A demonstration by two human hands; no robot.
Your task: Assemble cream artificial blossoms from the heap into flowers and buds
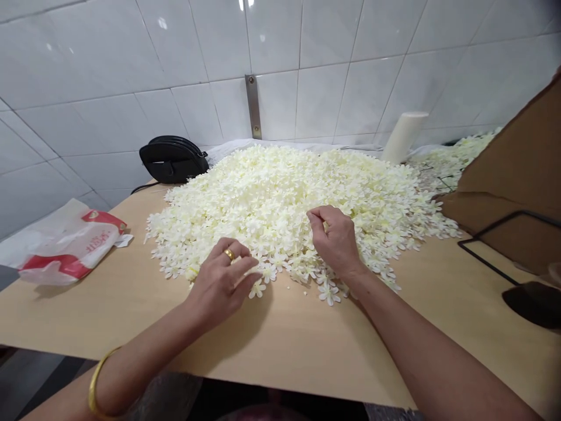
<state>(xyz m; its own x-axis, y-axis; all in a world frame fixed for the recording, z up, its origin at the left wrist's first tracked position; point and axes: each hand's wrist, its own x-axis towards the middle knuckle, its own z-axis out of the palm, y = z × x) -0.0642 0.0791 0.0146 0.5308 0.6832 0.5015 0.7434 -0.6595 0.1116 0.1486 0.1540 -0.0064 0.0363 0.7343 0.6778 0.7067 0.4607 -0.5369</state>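
Note:
A wide heap of pale cream artificial flowers (263,193) is piled on the wooden table. At the heap's front left edge is my left hand (223,280), its fingers bent and the thumb apart from the index finger. Single flowers (257,289) lie just beyond its fingertips, and I see nothing gripped there. My right hand (335,240) hovers over the front right of the heap with the fingers curled and thumb and index pinched together. Whatever may be in that pinch is too small or hidden to make out. Another loose flower (328,292) lies below the right wrist.
On the left are a red and white plastic bag (74,245) and, behind it, a black pouch (173,159). A white roll (404,137) stands at the back right. Brown cardboard (508,175) and a black metal frame (491,257) occupy the right side. White tiled wall closes the back.

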